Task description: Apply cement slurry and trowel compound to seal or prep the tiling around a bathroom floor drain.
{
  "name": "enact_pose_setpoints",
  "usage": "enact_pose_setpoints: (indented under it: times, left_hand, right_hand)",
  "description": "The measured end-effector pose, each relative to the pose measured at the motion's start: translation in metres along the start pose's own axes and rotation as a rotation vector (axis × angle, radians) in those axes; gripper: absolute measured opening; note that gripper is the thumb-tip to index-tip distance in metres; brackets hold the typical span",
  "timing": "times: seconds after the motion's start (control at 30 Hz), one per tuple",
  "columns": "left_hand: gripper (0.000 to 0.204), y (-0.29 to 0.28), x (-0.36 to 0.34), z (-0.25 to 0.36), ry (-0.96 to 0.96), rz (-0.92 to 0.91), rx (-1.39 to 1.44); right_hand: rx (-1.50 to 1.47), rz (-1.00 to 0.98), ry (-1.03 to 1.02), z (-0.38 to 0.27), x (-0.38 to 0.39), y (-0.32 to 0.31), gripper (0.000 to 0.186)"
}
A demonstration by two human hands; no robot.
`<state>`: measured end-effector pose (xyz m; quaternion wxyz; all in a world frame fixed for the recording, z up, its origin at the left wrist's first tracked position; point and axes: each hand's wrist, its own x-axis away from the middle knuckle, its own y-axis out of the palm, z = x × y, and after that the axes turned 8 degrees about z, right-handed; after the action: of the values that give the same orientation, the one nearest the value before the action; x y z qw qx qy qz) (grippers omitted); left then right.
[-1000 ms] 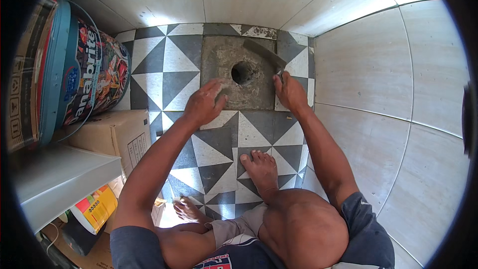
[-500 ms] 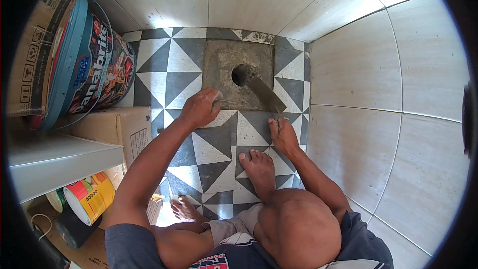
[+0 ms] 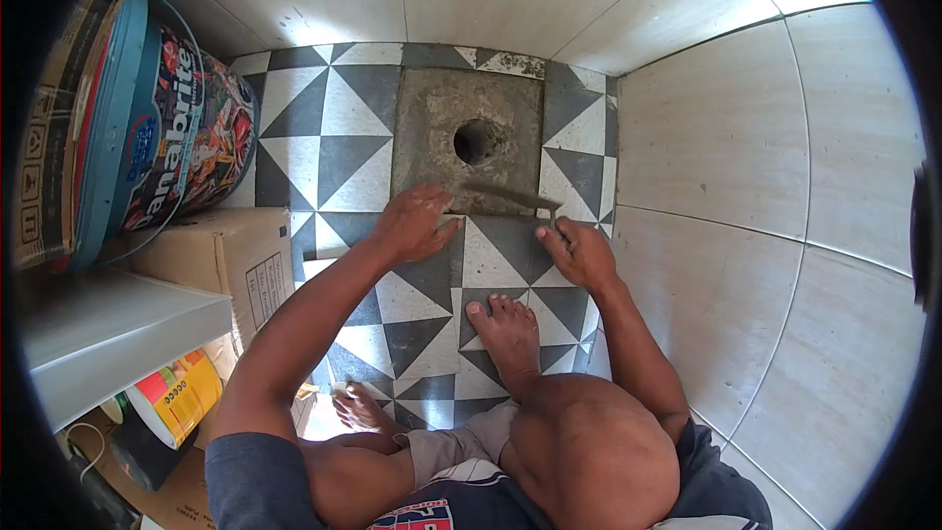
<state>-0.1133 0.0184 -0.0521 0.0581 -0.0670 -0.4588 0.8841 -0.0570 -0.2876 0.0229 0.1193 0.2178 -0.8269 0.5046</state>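
My right hand [image 3: 581,250] is closed around the handle of a grey trowel [image 3: 505,197]. The trowel's narrow blade points left over the near edge of a rough cement square [image 3: 422,118] set into the patterned floor, and it is seen nearly edge-on. A dark round hole [image 3: 476,141] opens in the middle of the square, beyond the blade. At the square's near left corner lies my left hand [image 3: 417,224], fingers stretched toward the blade's tip and thumb apart. Its fingertips look dusty, and I see nothing held in it.
Black and white triangle tiles [image 3: 358,172] surround the square. Pale tiled walls [image 3: 706,128] rise behind and at the right. On the left are a blue-lidded bucket [image 3: 201,128], a cardboard box [image 3: 250,270], a white shelf [image 3: 137,329] and a yellow can [image 3: 182,397]. My bare foot [image 3: 510,334] stands near the square.
The trowel's blade has swung away from the hole's edge toward the near edge of the square and turned edge-on. My right hand has shifted slightly right; my left moved slightly nearer me, its thumb spreading.
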Motion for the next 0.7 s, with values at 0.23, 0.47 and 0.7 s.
enact_pose_setpoints:
  times: [0.23, 0.47, 0.7]
  left_hand:
    - [0.031, -0.028, -0.007, -0.019, -0.067, 0.136, 0.062]
    - [0.07, -0.031, -0.008, -0.039, -0.112, 0.081, -0.34]
    - [0.086, -0.025, -0.004, -0.046, -0.142, -0.068, -0.361]
  right_hand:
    - [0.173, -0.023, -0.091, 0.01, 0.007, 0.007, 0.044]
    - [0.314, -0.017, -0.14, -0.01, -0.021, -0.005, 0.039]
    - [0.303, 0.104, -0.092, -0.042, -0.067, -0.035, 0.042]
